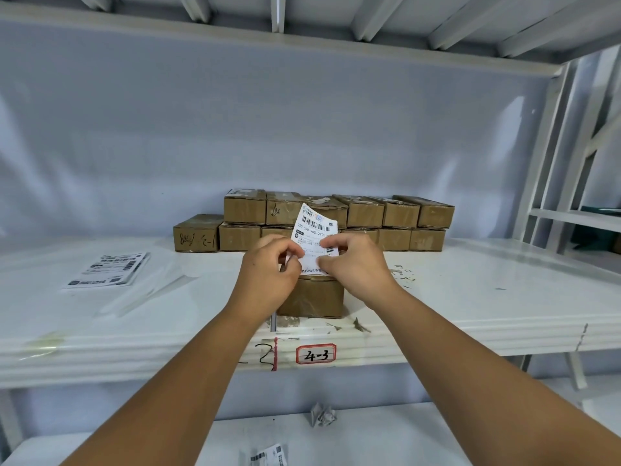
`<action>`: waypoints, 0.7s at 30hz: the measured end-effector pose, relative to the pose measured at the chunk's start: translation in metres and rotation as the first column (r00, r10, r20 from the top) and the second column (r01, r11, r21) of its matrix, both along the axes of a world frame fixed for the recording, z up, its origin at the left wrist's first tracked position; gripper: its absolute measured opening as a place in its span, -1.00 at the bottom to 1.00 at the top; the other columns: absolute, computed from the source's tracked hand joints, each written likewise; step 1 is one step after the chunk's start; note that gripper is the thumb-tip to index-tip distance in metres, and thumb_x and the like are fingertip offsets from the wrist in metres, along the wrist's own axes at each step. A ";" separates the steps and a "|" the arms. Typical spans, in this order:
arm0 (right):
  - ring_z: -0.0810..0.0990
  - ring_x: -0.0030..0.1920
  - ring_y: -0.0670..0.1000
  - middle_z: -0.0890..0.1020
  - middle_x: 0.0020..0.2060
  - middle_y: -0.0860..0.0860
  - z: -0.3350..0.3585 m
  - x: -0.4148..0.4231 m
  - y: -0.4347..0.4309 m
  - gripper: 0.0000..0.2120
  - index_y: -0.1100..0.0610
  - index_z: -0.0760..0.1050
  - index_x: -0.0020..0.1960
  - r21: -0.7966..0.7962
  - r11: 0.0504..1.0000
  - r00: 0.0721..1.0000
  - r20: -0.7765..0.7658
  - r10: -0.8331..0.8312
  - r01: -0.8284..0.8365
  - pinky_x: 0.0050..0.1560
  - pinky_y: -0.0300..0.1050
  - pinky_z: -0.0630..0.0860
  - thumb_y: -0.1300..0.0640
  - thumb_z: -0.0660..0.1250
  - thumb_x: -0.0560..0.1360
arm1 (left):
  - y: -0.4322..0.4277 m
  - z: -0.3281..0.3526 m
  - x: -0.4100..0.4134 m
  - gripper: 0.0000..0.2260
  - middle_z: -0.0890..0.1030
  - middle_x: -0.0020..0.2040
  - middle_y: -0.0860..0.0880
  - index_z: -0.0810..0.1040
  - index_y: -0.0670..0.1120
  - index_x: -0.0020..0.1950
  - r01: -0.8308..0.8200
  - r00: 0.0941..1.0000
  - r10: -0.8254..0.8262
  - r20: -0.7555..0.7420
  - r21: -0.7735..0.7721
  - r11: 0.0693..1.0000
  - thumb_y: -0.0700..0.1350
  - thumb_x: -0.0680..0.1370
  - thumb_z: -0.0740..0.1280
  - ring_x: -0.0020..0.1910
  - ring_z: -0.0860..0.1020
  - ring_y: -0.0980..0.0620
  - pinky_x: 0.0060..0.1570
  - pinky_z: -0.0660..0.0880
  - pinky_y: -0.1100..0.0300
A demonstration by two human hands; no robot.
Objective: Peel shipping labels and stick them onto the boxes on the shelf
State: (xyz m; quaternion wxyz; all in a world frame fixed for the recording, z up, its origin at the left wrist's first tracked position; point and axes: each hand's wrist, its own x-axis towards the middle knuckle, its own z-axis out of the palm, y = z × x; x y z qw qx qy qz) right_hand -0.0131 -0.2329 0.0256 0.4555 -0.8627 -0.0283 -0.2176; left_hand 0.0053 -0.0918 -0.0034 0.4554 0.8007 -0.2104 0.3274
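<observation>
Above the lone box (311, 297), the label (314, 227) was pinched between left hand (268, 269) and right hand (354, 264); slow corner-first peeling was advised.

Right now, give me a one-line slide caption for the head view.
Left hand and right hand pinch a shipping label over a lone box near the shelf front edge, stacked boxes behind.
</observation>
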 end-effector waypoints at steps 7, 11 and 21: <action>0.51 -0.18 -0.13 0.57 0.18 -0.01 -0.002 -0.001 0.002 -0.67 0.06 0.55 0.20 -0.102 0.994 0.998 0.041 -0.041 0.045 -0.40 -0.47 0.31 0.18 0.39 0.45 | 0.000 0.002 -0.002 -0.75 0.47 0.24 0.05 0.46 -0.02 0.24 0.026 0.985 -0.029 -0.172 -0.017 1.000 -0.21 0.58 0.23 0.11 0.41 0.18 -0.18 0.34 0.49; 0.52 0.11 -0.04 0.51 0.24 0.00 -0.003 0.000 0.006 -0.69 0.06 0.55 0.20 -0.168 0.982 0.996 0.053 -0.077 0.085 -0.09 -0.32 0.34 0.16 0.36 0.45 | 0.001 0.000 -0.001 -0.79 0.48 0.22 0.02 0.52 -0.02 0.16 0.019 0.985 -0.018 -0.170 0.006 1.000 -0.21 0.57 0.22 0.11 0.40 0.16 -0.02 0.30 0.36; 0.54 -0.02 -0.04 0.61 0.10 -0.02 -0.008 0.004 0.003 -0.78 0.13 0.63 0.05 -0.119 0.986 0.993 -0.017 -0.121 0.118 -0.12 -0.25 0.39 0.09 0.34 0.45 | 0.001 -0.006 0.009 -0.72 0.52 0.21 0.02 0.61 -0.01 0.13 -0.048 0.989 0.071 -0.129 0.175 0.983 -0.17 0.60 0.13 0.27 0.33 0.02 0.14 0.17 0.28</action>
